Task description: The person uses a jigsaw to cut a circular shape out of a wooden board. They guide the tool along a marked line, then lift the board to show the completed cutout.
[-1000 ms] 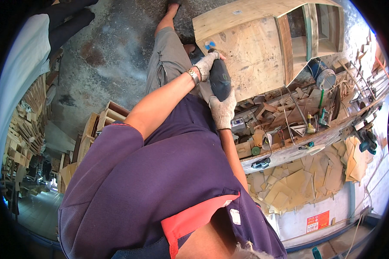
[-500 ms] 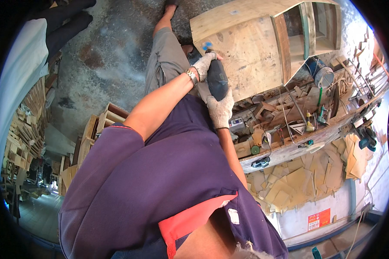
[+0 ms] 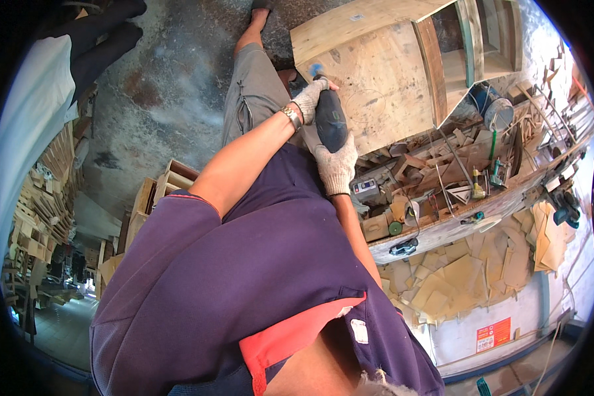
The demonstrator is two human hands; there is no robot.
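Observation:
Both my hands wear light knitted work gloves and hold one dark, rounded handheld power tool (image 3: 331,120). My left hand (image 3: 308,100), with a metal-band watch at the wrist, closes around the tool's far end. My right hand (image 3: 336,164) grips its near end. The tool's far end is over the corner of a large plywood box (image 3: 383,82), beside a blurred blue patch (image 3: 316,69). My left glove partly hides that end, so I cannot tell what is fitted there or whether it touches the wood.
To the right, a long workbench (image 3: 435,231) carries wood offcuts, clamps, tools and a blue bucket (image 3: 499,113). Thin sheet offcuts (image 3: 452,280) lie beyond its edge. Wooden crates (image 3: 173,177) stand to my left on the stained floor (image 3: 158,72). Stacked timber (image 3: 53,211) lies far left.
My hands keep their hold on the tool, and their position is almost the same. The bench and its contents sit slightly farther right in the picture.

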